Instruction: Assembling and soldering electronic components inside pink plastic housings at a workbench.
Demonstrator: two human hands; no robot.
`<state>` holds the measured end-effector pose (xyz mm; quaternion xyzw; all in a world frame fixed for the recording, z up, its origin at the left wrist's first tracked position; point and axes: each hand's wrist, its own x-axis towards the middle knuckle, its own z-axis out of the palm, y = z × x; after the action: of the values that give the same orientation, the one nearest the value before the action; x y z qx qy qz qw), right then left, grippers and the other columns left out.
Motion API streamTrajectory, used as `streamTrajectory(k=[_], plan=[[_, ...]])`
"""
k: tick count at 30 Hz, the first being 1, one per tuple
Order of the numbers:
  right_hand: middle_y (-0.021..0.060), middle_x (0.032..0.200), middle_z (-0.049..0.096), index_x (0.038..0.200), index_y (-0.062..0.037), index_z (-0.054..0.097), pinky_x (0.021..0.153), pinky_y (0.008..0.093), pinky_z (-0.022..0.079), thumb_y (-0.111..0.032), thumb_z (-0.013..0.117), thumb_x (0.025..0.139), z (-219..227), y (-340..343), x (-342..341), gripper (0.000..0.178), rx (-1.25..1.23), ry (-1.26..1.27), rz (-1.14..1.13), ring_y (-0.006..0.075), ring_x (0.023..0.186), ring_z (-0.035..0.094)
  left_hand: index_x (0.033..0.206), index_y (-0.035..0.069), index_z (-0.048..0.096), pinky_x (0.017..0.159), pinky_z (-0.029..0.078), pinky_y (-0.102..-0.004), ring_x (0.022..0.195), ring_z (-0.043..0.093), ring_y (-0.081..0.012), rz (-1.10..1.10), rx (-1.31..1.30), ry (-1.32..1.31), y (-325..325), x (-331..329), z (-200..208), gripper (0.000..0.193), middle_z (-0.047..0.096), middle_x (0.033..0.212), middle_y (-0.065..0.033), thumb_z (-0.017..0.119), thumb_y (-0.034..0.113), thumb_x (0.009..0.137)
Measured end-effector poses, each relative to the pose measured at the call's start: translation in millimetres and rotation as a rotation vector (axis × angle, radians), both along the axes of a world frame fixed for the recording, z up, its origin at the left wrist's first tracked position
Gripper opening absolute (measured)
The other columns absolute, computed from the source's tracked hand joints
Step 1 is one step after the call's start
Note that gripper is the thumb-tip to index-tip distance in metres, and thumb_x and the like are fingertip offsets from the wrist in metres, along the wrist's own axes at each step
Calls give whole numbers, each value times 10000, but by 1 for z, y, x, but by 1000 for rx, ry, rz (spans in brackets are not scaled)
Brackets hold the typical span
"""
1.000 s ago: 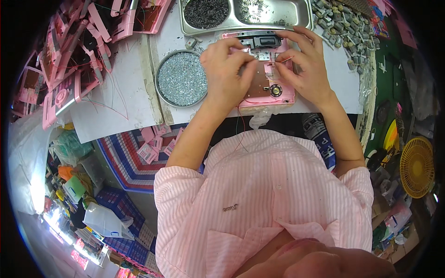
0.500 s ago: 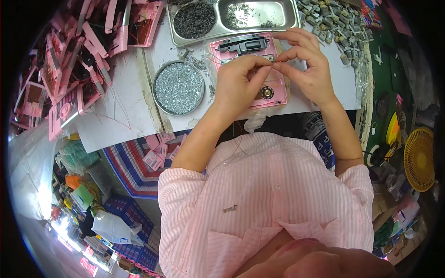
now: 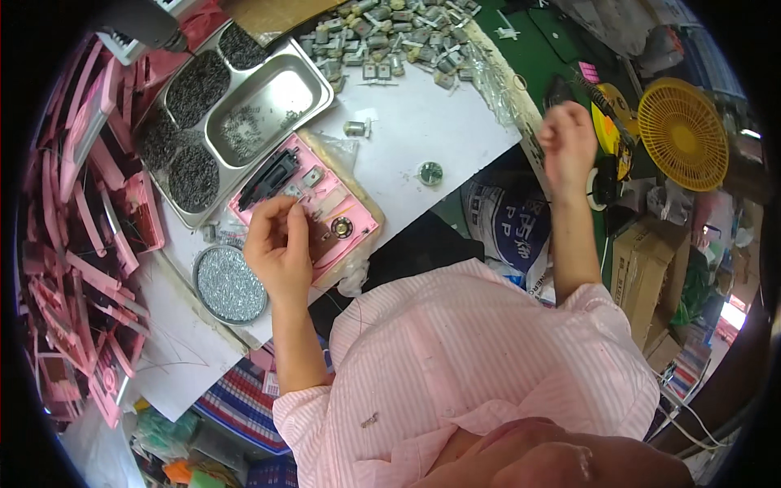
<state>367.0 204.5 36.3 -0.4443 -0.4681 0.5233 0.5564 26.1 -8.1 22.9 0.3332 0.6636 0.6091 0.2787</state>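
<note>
Two steel trays (image 3: 305, 77): dark bits | left hand (image 3: 277, 248) fingers pinched over pink jig (image 3: 321, 207) | right hand (image 3: 567, 138) curled, unclear

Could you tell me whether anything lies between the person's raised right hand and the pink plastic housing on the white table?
Nothing solid does. The right hand is lifted off past the table's edge; between it and the pink plastic housing lies only bare white tabletop with one small round metal part. The left hand rests on the housing's near side.
</note>
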Motion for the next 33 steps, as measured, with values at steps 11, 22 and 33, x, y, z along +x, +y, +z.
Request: streamTrajectory(k=[11,22,33], plan=[[55,785,649,981,24,664,569,255,486,-131,749,925,-8,48,138,185,87,-228,-653,132,666,605,912,6,704,558,453,-209,606,576,-50,-27,-54,44,3,-3,13,61,649,767,-18,750,40,890],[106,776,624,889,48,626,510,287,497,17,654,886,4,24,172,42,227,-260,-741,165,570,565,845,43,699,797,488,-360,844,641,-261,-29,15,685,20,-11,6,89,695,890,-83,772,38,795],[97,814,657,1000,20,606,706,334,587,-66,616,993,3,49,124,86,216,-136,-423,233,752,696,863,48,693,767,455,-364,829,598,-254,-22,11,640,17,-9,0,97,693,905,-84,778,58,816]])
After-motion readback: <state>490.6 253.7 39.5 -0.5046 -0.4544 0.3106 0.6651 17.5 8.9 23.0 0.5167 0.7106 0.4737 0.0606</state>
